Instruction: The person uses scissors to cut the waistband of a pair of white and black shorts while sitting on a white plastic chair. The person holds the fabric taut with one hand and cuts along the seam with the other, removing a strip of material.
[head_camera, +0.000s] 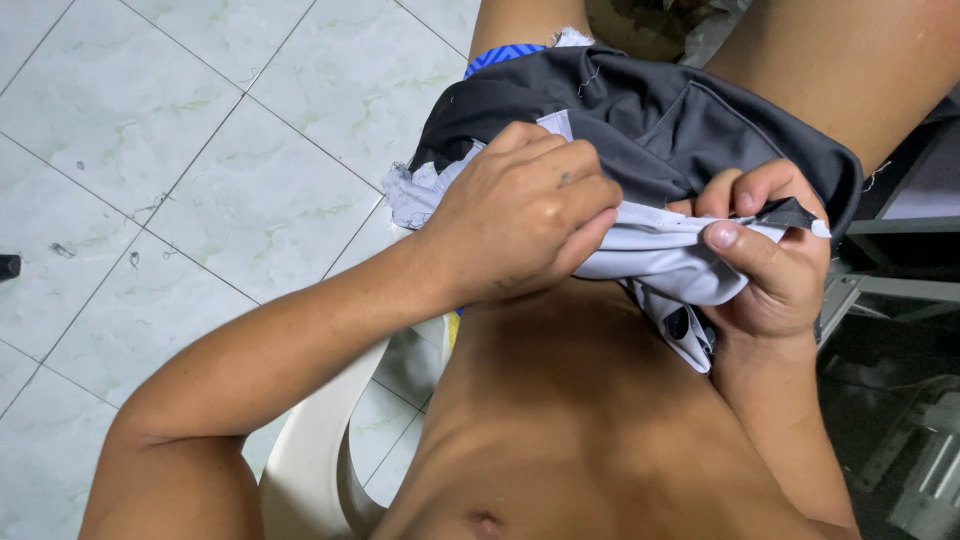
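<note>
White cloth (655, 255) is pinched in the grip of left hand (525, 215) and right hand (775, 265); its frayed edge may tear further under strain.

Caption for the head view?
Both hands, left and right, grip white cloth beside dark fabric.

Torso: bare, no shirt, navel at near edge | Arms: bare, no sleeves, no watch or rings | left hand (525, 210): small dark marks on knuckles | right hand (770, 255): short nails
</note>
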